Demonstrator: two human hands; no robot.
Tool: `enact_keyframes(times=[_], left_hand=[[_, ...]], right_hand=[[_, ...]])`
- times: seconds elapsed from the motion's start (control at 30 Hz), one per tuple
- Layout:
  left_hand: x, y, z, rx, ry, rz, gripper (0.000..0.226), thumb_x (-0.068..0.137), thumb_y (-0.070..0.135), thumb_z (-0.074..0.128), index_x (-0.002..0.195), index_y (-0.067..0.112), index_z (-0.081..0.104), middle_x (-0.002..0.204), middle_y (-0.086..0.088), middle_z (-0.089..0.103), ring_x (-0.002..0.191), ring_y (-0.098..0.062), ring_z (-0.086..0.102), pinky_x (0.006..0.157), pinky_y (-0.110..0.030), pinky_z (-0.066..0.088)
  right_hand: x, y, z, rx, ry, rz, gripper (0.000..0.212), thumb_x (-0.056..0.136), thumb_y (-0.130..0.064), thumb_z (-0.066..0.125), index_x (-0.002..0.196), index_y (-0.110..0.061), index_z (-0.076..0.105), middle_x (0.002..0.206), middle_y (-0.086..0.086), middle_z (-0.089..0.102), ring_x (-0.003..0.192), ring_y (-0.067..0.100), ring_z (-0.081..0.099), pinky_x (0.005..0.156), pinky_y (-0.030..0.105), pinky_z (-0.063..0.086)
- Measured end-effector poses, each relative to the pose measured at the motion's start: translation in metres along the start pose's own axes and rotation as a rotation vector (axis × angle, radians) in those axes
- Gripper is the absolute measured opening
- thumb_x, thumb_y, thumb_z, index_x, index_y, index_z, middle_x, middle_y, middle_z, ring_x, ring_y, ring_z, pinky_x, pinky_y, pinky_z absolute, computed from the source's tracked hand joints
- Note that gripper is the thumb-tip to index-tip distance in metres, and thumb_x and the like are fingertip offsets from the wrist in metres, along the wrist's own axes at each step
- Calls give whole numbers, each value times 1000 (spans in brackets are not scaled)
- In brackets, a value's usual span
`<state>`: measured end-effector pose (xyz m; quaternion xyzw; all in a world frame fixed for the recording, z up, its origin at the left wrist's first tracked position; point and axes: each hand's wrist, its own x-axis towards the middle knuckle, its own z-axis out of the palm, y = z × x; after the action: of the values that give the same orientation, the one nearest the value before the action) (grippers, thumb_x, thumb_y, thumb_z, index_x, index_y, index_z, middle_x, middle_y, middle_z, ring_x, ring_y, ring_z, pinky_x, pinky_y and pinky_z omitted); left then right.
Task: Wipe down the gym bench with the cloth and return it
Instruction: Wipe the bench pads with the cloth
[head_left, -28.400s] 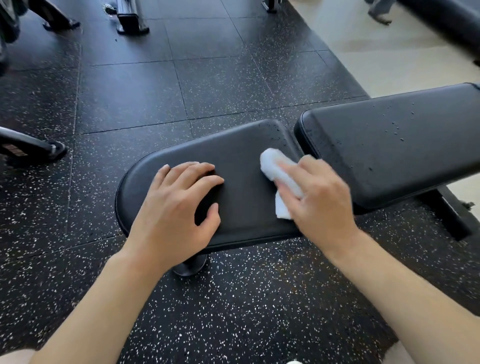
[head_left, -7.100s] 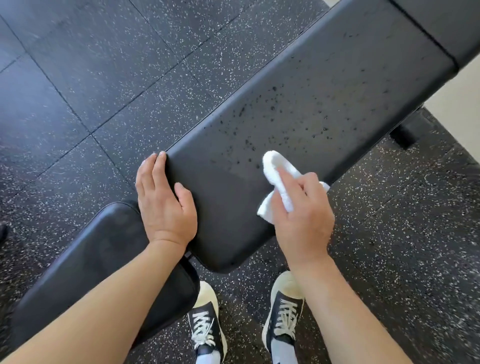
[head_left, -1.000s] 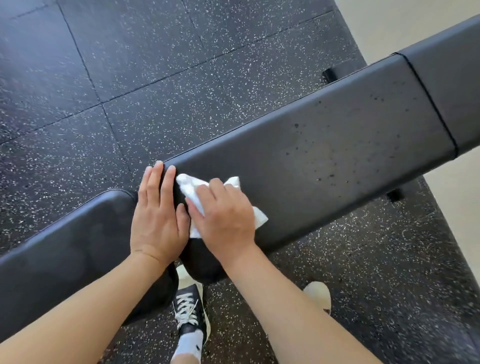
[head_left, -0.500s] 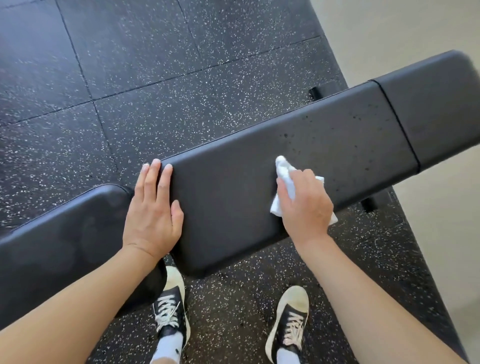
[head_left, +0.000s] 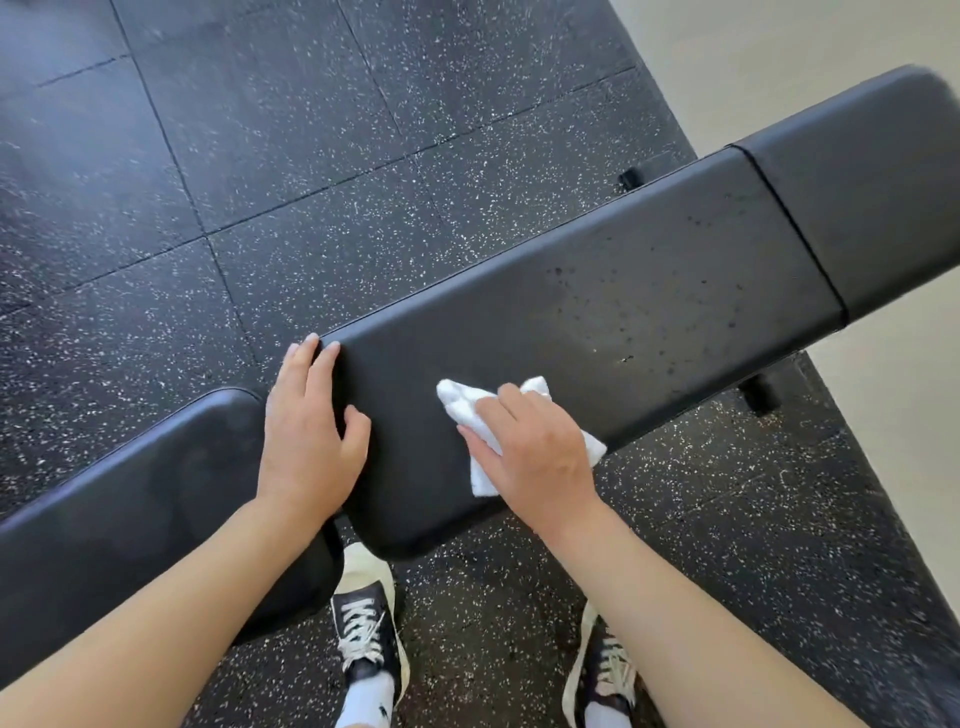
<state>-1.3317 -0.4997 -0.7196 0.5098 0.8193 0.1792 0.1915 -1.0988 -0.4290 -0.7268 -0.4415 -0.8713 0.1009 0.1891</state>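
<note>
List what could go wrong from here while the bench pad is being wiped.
1. The droplets sit further along the back pad than the cloth; short strokes could leave them.
2. The cloth is bunched under the right hand, so it may smear rather than lift moisture.
3. The left hand rests on the pad's end by the seat pad; the spot beneath it may go unwiped.

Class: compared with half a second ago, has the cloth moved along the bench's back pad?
Yes. The white cloth under the right hand slid toward the left hand braced on the back pad.
</note>
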Motion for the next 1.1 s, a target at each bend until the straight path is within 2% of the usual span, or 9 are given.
enact_keyframes(times=[0.13, 0.27, 0.33, 0.47, 0.7, 0.8, 0.93, 1.1], left_hand=[[11, 23, 6, 86, -16, 116, 62, 88, 20, 49, 149, 9, 50, 162, -12, 39, 156, -34, 27, 123, -60, 25], [43, 62, 29, 113, -41, 170, 61, 92, 24, 44, 152, 10, 47, 162, -12, 39, 154, -33, 29, 125, -59, 21], [55, 81, 45, 126, 3, 131, 59, 94, 26, 42, 152, 13, 45, 160, -9, 42, 151, -30, 33, 125, -58, 20], [53, 95, 67, 214, 112, 33, 58, 95, 28, 41, 152, 17, 43, 159, -6, 42, 149, -29, 35, 128, -54, 15], [56, 94, 72, 243, 155, 34, 59, 90, 26, 45, 148, 16, 46, 157, -8, 44, 146, -33, 38, 127, -55, 17], [57, 92, 73, 244, 168, 48, 58, 88, 25, 47, 146, 15, 47, 155, -9, 45, 144, -34, 40, 126, -57, 20], [56, 95, 72, 258, 147, 28, 62, 89, 27, 44, 150, 16, 47, 157, -8, 44, 147, -32, 38, 126, -56, 18], [56, 94, 71, 269, 160, 42, 62, 90, 25, 43, 150, 14, 47, 156, -9, 45, 148, -33, 39, 127, -56, 18]], right_hand=[[-52, 59, -39, -6, -66, 53, 22, 101, -32, 65, 86, -17, 65, 78, -3, 47, 68, 20, 44, 59, 35, 46], [-60, 80, -51, -36, -77, 78, 22, 101, -32, 66, 85, -17, 64, 76, -4, 44, 67, 18, 42, 58, 30, 42], [-51, 76, -48, -41, -60, 107, 24, 102, -35, 64, 85, -17, 63, 77, -5, 45, 67, 17, 41, 58, 28, 40], [2, 58, -20, -45, 46, 200, 23, 100, -36, 64, 89, -16, 64, 81, -1, 52, 68, 22, 45, 59, 33, 39], [157, 41, 46, 4, 210, 226, 22, 88, -36, 74, 83, -18, 63, 81, 2, 61, 68, 25, 59, 58, 37, 40], [182, 41, 54, -11, 211, 231, 24, 83, -36, 78, 79, -18, 63, 78, 1, 62, 66, 25, 60, 58, 35, 37], [131, 43, 31, 144, 137, 196, 23, 94, -37, 68, 85, -17, 61, 83, 2, 58, 72, 27, 55, 63, 39, 42], [5, 62, -17, 132, -2, 150, 19, 97, -30, 69, 83, -17, 69, 75, -4, 50, 66, 20, 48, 59, 37, 47]])
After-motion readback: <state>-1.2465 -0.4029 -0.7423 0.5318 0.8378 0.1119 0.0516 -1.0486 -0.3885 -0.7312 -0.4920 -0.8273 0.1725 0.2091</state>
